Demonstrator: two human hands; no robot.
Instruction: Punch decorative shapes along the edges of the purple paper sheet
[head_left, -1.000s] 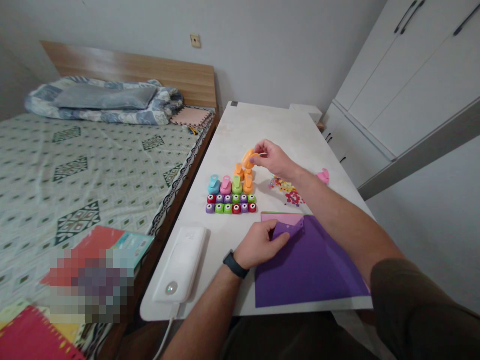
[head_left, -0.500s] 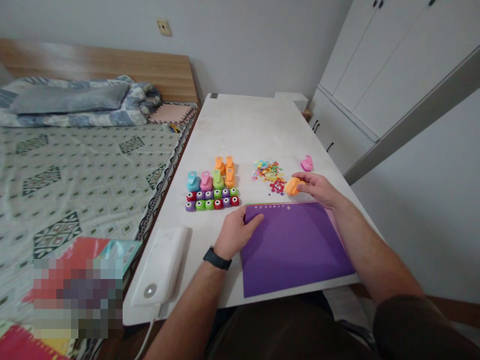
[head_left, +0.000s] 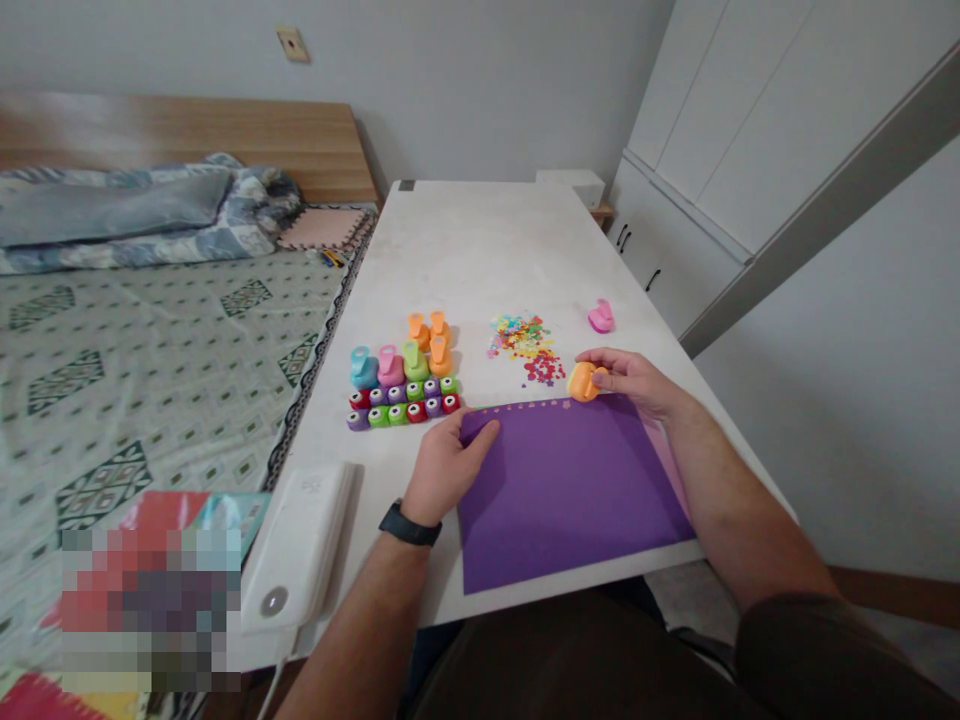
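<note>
A purple paper sheet lies flat on the white table in front of me, with a row of small punched holes along its far edge. My left hand rests on the sheet's near-left corner, fingers flat and pressing it down. My right hand is closed on an orange craft punch, which sits at the sheet's far edge. A pile of tiny coloured paper cut-outs lies just beyond the punch.
Rows of small coloured punches stand left of the sheet. A pink punch lies at the far right. A white power bank with a cable sits at the table's near-left edge. The bed runs along the left, cupboards on the right.
My right hand brought the orange punch from above the rows of punches down to the purple sheet's far edge. The sheet's lifted corner now lies flat under my left hand.
</note>
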